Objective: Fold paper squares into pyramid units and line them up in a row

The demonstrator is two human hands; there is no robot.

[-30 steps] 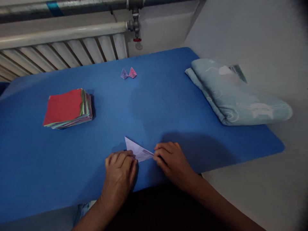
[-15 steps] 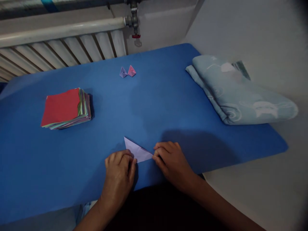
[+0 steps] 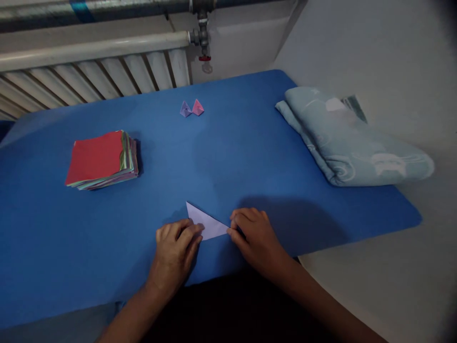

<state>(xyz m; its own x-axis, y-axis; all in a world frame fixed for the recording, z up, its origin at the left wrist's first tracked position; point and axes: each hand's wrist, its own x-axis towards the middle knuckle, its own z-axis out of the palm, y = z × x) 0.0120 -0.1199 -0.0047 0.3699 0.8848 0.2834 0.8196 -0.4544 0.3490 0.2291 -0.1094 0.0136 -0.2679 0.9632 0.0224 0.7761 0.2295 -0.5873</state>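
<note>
A lilac sheet of origami paper (image 3: 210, 227), folded into a triangle, lies on the blue table near its front edge. Its long edge slopes down from upper left to right. My left hand (image 3: 177, 245) grips the paper's left side, with thumb and fingers closed on it and covering that corner. Between the thumb and fingertips of my right hand (image 3: 255, 238) the right-hand point of the triangle is pinched. The fingers of both hands are curled.
To the left sits a thick stack of coloured paper (image 3: 96, 159), red on top. Two small folded paper pieces, one purple (image 3: 185, 109) and one pink (image 3: 198, 108), lie at the back. A folded pale-green blanket (image 3: 357, 143) rests at right. Behind the table (image 3: 228, 157) stands a radiator (image 3: 128, 71).
My left thumb and fingers have shifted slightly on the paper. The right hand keeps its pinch. The whole view has moved a little with my head.
</note>
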